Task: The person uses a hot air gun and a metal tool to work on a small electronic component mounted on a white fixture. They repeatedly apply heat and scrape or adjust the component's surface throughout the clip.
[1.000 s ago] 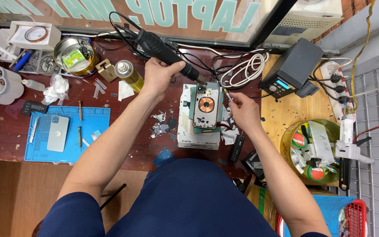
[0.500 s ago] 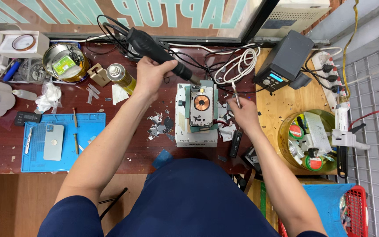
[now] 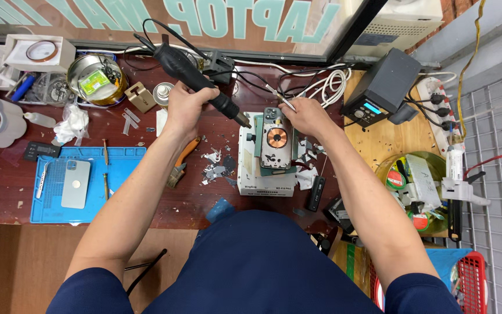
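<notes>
Head view: two hands; one hot-air gun.

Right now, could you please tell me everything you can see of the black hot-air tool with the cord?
The black hot-air tool with a thick tapered handle lies slanted across the dark red workbench, held in the left hand. Its metal nozzle points down-right, close to the top left corner of the opened phone with a copper coil, which rests on a white box. A black cord loops off its upper end towards the window. Its body looks like matt plastic or rubber.
</notes>
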A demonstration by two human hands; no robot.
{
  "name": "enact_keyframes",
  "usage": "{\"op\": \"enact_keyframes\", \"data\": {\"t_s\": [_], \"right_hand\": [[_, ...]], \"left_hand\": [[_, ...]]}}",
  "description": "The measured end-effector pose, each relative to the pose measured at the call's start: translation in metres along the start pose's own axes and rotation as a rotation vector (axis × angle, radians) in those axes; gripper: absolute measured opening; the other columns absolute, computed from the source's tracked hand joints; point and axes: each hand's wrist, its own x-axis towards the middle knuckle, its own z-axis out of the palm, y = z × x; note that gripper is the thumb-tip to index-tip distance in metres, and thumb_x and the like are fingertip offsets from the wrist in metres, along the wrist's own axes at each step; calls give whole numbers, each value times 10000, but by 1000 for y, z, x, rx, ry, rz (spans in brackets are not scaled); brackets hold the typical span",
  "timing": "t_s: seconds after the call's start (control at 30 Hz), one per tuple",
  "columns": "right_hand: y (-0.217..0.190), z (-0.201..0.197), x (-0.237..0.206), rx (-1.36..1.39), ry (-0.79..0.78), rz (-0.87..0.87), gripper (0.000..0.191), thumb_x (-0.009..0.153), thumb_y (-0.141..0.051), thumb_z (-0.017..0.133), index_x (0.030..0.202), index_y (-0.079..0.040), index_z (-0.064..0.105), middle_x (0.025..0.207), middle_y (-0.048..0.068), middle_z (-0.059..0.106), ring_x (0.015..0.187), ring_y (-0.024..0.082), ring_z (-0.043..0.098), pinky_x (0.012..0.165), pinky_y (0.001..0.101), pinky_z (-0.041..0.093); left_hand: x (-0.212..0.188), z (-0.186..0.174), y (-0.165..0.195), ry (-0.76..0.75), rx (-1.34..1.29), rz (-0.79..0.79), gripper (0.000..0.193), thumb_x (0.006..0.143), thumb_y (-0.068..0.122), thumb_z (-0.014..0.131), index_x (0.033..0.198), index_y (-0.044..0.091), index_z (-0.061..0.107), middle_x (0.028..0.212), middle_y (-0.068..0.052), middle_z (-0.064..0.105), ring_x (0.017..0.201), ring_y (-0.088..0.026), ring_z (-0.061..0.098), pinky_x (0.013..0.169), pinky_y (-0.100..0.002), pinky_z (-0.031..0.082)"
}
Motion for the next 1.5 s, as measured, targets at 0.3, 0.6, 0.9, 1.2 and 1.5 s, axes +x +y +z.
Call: {"op": "enact_keyframes", "data": {"t_s": [0.3,0.6,0.9,1.2,1.5], "right_hand": [[7,7,-8,119,69,-87,317,997,-307,571,1183,-123,750,1083,174,737,1017,372,690,901,436,529],[55,27,-50,355,529,-74,367,1006,-166,573,1332,-4,625,1294,183,667,1173,302,644,968,395,496],[63,96,-144,489,243,321,284,982,-304,639,1006,-43,747,699,130,711,630,188,679,618,346,513],[61,90,-157,422,364,363,343,1006,-341,638,912,-21,720,683,148,678,636,241,644,630,411,498],[7,43,-134,513,318,322,407,920,-228,618,1318,-143,631,905,155,767,720,255,765,682,383,577]], "left_hand": [[0,1,0,-19,-39,9,333,788,44,790,1073,-1,624,933,-54,684,827,-151,697,682,-259,577],[-7,-12,9,29,100,-8,373,778,55,762,1128,21,638,918,-43,650,795,-140,654,651,-279,527],[-11,-19,-9,88,124,22,329,758,25,760,1059,29,625,899,-20,631,780,-132,631,659,-300,505],[-33,0,-23,75,9,100,283,773,-5,764,1030,8,649,905,-39,674,794,-132,678,720,-286,584],[-9,32,-17,-48,-86,128,248,816,35,821,1018,20,678,898,-81,734,711,-139,672,609,-260,546]]}}
